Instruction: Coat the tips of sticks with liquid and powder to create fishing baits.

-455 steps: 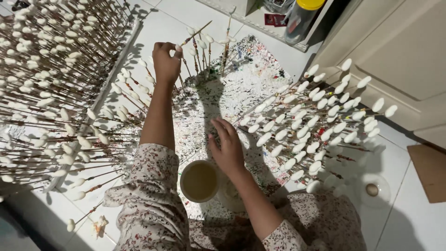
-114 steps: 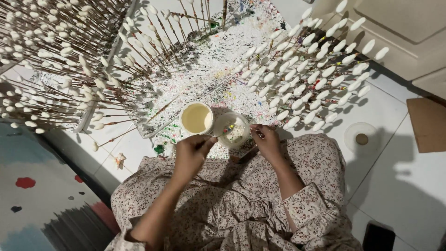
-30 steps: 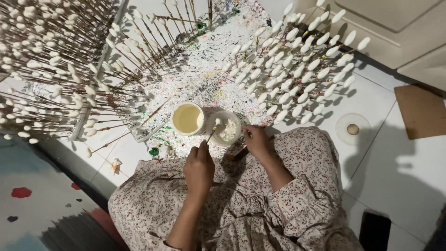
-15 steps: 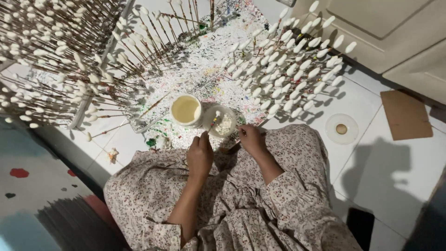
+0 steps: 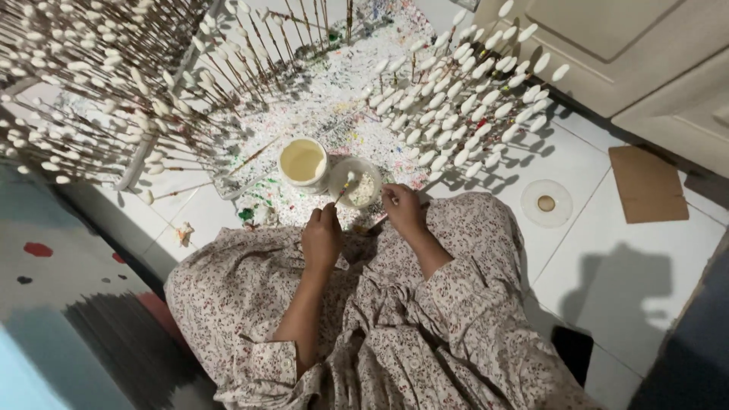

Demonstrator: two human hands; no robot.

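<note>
I sit on the floor in a floral dress. My left hand (image 5: 320,239) is closed on a thin stick (image 5: 342,191) whose pale tip dips into a small clear bowl (image 5: 366,173) of whitish stuff. My right hand (image 5: 402,211) rests with curled fingers at the bowl's near right side; what it grips is hidden. A round cup of cream-yellow liquid (image 5: 302,161) stands touching the bowl on its left. Both sit on a paint-speckled sheet (image 5: 334,114).
Racks of upright sticks with white oval tips fan out at the left (image 5: 91,83) and at the right (image 5: 463,106). A clear lid (image 5: 545,203) and a brown card (image 5: 647,184) lie on the white tiles at right. A cabinet (image 5: 630,45) stands behind.
My left hand has come back from the far sticks to the bowl and now holds a stick in it. Over the last second both hands have stayed almost still.
</note>
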